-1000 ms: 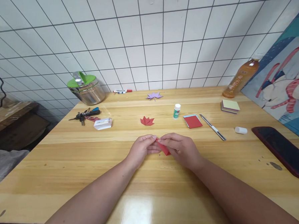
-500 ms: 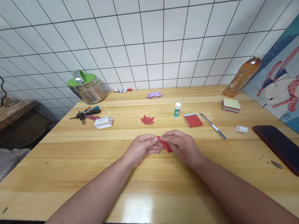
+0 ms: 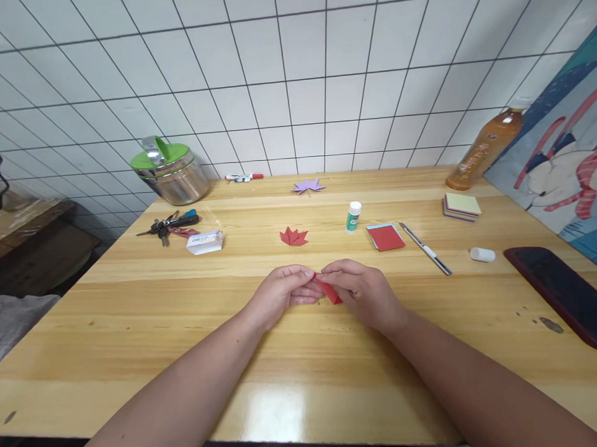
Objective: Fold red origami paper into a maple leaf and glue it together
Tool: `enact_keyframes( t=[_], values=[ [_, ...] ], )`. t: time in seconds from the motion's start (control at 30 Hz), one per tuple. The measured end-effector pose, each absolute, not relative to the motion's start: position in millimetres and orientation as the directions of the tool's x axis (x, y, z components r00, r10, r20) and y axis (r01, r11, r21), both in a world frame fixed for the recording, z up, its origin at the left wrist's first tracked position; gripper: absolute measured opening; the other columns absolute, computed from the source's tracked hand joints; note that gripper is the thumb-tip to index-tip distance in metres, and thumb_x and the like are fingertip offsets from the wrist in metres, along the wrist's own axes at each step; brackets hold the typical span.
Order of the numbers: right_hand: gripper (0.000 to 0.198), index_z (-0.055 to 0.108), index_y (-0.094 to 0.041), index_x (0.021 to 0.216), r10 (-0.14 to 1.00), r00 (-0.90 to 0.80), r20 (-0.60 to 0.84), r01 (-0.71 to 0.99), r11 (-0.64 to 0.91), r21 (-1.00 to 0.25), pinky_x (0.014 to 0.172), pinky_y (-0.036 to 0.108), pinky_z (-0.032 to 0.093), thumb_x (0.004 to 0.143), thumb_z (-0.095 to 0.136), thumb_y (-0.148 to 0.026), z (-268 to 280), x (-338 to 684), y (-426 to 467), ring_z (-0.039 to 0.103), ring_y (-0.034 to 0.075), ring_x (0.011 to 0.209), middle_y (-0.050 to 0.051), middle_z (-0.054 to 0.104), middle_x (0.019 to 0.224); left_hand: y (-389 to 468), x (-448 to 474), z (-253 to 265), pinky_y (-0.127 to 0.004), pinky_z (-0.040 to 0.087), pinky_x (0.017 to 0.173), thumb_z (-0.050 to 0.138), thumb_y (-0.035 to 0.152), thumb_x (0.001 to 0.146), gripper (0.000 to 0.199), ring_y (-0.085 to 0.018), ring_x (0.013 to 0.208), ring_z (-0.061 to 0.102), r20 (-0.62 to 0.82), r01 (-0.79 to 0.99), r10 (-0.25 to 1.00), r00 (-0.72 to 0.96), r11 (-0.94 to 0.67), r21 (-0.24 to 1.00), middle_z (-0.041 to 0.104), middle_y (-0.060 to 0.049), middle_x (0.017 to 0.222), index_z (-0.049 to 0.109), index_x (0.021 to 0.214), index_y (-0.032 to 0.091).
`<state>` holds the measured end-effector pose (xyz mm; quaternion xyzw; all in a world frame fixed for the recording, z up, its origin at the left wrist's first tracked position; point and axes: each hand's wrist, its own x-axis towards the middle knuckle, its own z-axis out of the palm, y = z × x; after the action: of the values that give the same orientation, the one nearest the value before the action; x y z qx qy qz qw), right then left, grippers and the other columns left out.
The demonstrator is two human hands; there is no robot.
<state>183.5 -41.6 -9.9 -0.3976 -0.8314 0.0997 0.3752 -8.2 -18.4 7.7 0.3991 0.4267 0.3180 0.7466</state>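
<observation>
Between my two hands is a small folded piece of red paper [image 3: 331, 292], low over the front middle of the table. My left hand [image 3: 286, 292] pinches its upper left end between thumb and fingers. From the other side my right hand [image 3: 365, 290] grips the paper, its fingers hiding much of it. Just beyond them lies a red folded-paper leaf [image 3: 294, 236]. Farther back rests a purple paper leaf [image 3: 308, 186] with pointed tips. A stack of red and light blue paper squares [image 3: 386, 237] lies beyond my right hand.
An upright glue stick [image 3: 353, 217], a utility knife [image 3: 426, 248], a white cap [image 3: 482, 254] and a phone [image 3: 567, 293] occupy the right side. Keys [image 3: 171, 223], a small white box [image 3: 205, 242] and a green-lidded metal pot [image 3: 170, 170] stand left. A tea bottle [image 3: 487, 148] leans back right.
Both hands keep hold of the red paper in nearly the same place, with only slight finger movement. The view has shifted a little; the objects on the table have stayed put.
</observation>
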Motion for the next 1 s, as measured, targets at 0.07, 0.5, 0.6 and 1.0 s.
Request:
enact_keyframes(
  t=[0.07, 0.5, 0.6, 1.0],
  values=[
    [0.033, 0.069, -0.026, 0.104, 0.729, -0.408, 0.549, 0.586, 0.670, -0.455, 0.081, 0.025, 0.053, 0.084, 0.049, -0.009, -10, 183, -42, 0.064, 0.013, 0.094, 0.004, 0.067, 0.105, -18, -9, 8, -0.027, 0.052, 0.068, 0.071, 0.039, 0.070, 0.029, -0.017, 0.067, 0.068, -0.390, -0.118, 0.814, 0.430, 0.479, 0.870, 0.073, -0.010, 0.073, 0.067, 0.079, 0.012],
    [0.035, 0.062, -0.026, 0.115, 0.778, -0.395, 0.489, 0.473, 0.628, -0.618, 0.086, 0.030, 0.050, 0.082, 0.056, -0.018, 2, 183, -46, 0.061, 0.016, 0.097, 0.006, 0.064, 0.109, -18, -5, 7, -0.025, 0.048, 0.066, 0.066, 0.044, 0.073, 0.030, -0.014, 0.063, 0.062, -0.221, 0.101, 0.909, 0.354, 0.198, 0.975, 0.067, -0.003, 0.066, 0.065, 0.071, 0.014],
    [0.040, 0.057, -0.022, 0.123, 0.892, -0.302, 0.335, 0.404, 0.438, -0.803, 0.079, 0.030, 0.052, 0.083, 0.055, -0.029, 8, 182, -47, 0.062, 0.017, 0.092, 0.008, 0.065, 0.108, -18, -6, 6, -0.024, 0.045, 0.064, 0.060, 0.042, 0.077, 0.028, -0.014, 0.063, 0.059, -0.099, 0.224, 0.935, 0.341, 0.021, 0.974, 0.065, -0.002, 0.066, 0.065, 0.069, 0.015],
    [0.032, 0.074, -0.017, 0.078, 0.965, -0.245, -0.091, 0.443, 0.028, -0.896, 0.056, 0.022, 0.040, 0.081, 0.053, -0.041, 5, 180, -40, 0.055, 0.012, 0.060, 0.000, 0.065, 0.066, -24, -4, 12, -0.023, 0.041, 0.061, 0.053, 0.039, 0.081, 0.027, -0.014, 0.063, 0.053, 0.004, 0.382, 0.935, 0.355, -0.149, 0.912, 0.061, 0.000, 0.064, 0.066, 0.070, 0.017]
  ],
)
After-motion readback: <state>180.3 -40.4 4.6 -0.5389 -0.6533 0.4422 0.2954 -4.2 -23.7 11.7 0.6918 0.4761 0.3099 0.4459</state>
